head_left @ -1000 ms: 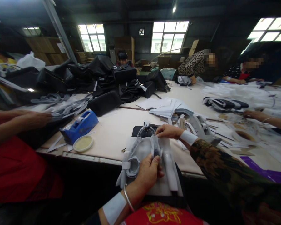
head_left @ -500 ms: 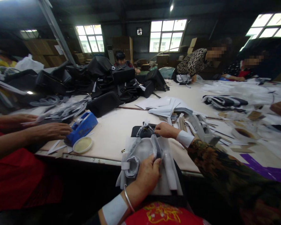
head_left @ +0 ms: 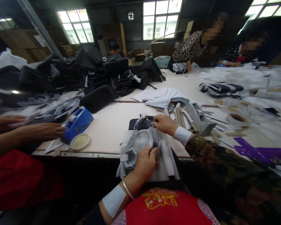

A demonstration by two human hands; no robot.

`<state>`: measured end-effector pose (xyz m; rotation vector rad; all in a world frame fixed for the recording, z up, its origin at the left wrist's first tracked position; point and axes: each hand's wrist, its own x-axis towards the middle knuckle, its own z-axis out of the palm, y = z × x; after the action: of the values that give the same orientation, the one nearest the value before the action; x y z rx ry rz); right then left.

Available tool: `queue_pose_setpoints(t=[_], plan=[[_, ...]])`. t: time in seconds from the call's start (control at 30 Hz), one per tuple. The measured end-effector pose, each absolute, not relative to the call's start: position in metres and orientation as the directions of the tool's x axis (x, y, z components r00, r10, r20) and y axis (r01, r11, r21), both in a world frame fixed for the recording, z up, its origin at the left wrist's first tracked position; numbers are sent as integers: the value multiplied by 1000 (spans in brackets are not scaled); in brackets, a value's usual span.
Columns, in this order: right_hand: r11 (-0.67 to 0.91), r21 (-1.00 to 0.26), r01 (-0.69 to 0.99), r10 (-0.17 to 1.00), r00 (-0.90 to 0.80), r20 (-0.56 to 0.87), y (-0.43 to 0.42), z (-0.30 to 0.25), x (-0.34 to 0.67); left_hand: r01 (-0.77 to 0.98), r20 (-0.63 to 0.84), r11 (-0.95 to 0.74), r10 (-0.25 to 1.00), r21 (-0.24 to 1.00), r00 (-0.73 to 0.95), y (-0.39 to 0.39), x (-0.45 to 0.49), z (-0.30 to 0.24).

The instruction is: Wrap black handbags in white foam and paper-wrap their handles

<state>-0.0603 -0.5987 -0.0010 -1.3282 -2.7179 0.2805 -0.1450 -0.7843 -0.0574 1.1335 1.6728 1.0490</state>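
Observation:
A black handbag [head_left: 132,124] lies at the table's front edge before me, its front covered by a white foam wrapping sheet [head_left: 140,140]. A plastic-wrapped handle [head_left: 132,137] arches over the sheet, and a wrapped coil of strap [head_left: 131,157] sits at its left. My left hand [head_left: 145,162] is closed, thumb and fingers pinching the right side of the wrapped handle. My right hand [head_left: 165,124] is closed at the bag's upper right, by the top of the handle; what its fingertips pinch is hidden.
Left of the bag are a blue tape dispenser [head_left: 78,123] and a round tub lid [head_left: 80,141]. A co-worker's hand [head_left: 44,131] reaches near the dispenser. Black bags [head_left: 93,75] are piled behind. White sheets [head_left: 164,97] and a grey tape dispenser [head_left: 200,120] stand to the right.
My view has tilted down a little, so everything sits higher in the picture. Both hands keep nearly the same places on the bag; my left fingers have shifted slightly on the handle.

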Motion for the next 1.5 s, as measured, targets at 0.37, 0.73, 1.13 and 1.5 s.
queue_pose_setpoints(t=[0.37, 0.73, 1.13, 1.5], plan=[[444, -329, 834, 849, -509, -144, -736, -21, 49, 197, -191, 241, 951, 950, -244, -780, -142, -68], [423, -291, 858, 895, -446, -12, -752, -38, 23, 169, -195, 246, 943, 954, -271, -786, -141, -70], [166, -725, 668, 786, -534, -312, -756, -45, 43, 140, -192, 235, 944, 962, -267, -786, -141, -67], [125, -902, 413, 877, -471, -94, -760, -18, 18, 222, -97, 140, 976, 965, -193, -784, -149, -53]])
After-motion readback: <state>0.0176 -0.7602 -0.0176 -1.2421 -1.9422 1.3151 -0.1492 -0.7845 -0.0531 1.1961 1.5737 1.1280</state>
